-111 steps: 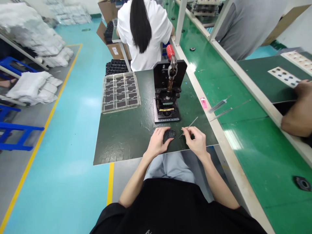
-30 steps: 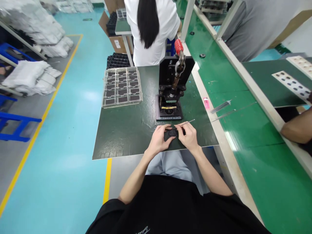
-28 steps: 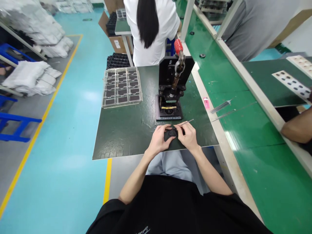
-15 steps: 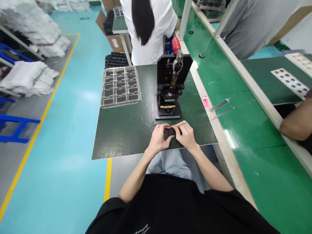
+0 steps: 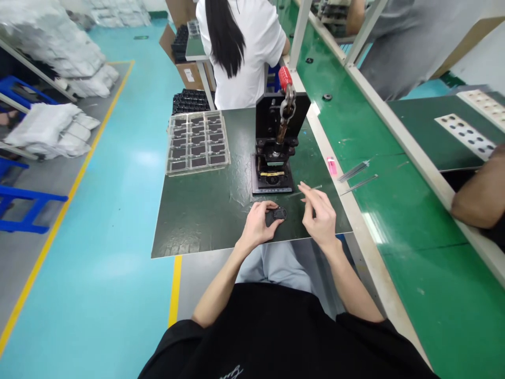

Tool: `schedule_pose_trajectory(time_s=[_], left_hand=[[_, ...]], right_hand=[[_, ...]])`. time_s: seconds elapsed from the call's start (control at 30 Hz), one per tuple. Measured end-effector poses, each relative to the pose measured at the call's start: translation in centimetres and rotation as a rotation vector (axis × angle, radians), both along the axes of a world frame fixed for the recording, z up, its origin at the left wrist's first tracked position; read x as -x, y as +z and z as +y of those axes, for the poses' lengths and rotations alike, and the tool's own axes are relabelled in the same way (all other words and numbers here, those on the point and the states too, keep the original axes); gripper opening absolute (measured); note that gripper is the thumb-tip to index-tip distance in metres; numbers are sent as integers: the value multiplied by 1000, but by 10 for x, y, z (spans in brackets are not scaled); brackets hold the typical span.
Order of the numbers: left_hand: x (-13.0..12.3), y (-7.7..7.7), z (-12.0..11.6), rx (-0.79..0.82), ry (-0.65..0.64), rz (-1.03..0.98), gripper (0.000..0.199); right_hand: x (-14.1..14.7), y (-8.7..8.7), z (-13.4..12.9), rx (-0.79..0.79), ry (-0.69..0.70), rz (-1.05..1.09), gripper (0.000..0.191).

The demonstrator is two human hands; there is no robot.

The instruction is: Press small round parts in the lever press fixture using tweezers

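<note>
A small black part (image 5: 280, 213) rests near the front edge of the dark green table (image 5: 205, 210), gripped between the thumb and fingers of my left hand (image 5: 260, 221). To its right, my right hand (image 5: 319, 215) is raised, apart from the part, with a thin strip (image 5: 316, 187) at its fingertips. Just beyond my hands stands a black press (image 5: 275, 152) with a red-tipped lever (image 5: 284, 78); a yellow strip (image 5: 272, 173) lies across its lower part.
A clear tray of dark rectangular pieces (image 5: 198, 142) sits at the table's back left. Thin strips (image 5: 354, 171) and a pink item (image 5: 332, 166) lie to the right. A person in white (image 5: 240, 52) is beyond the table.
My right hand has moved away from the black part, to the right, taking the thin strip along. My left hand stays on the part, more of which now shows.
</note>
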State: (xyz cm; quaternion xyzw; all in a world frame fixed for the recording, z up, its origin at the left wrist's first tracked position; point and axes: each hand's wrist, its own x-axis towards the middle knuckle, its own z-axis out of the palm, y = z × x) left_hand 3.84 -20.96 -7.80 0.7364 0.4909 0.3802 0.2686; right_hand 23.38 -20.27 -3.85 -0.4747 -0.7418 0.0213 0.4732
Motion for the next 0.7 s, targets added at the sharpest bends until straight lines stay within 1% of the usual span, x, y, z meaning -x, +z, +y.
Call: schedule_pose_trajectory(time_s=[0.07,0.17,0.27,0.33,0.43,0.7], left_hand=[[0,1,0,25,3,0,40],[0,2,0,56,6,-6,40],[0,3,-1,61,7,-15,42],[0,4,-1,59,5,-18,43],[0,3,-1,56,8,-19,43],[0,3,0,62,12,-3,44]], right_hand=[[0,3,0,-37,-22,32,40],[4,2,-1,-100,-67,150,30],[10,-2,-3,-38,-69,285,20],[14,-5,-4,13,-56,342,18],[19,-7,-5,32,-34,343,18],[29,-5,2,-50,-12,255,21]])
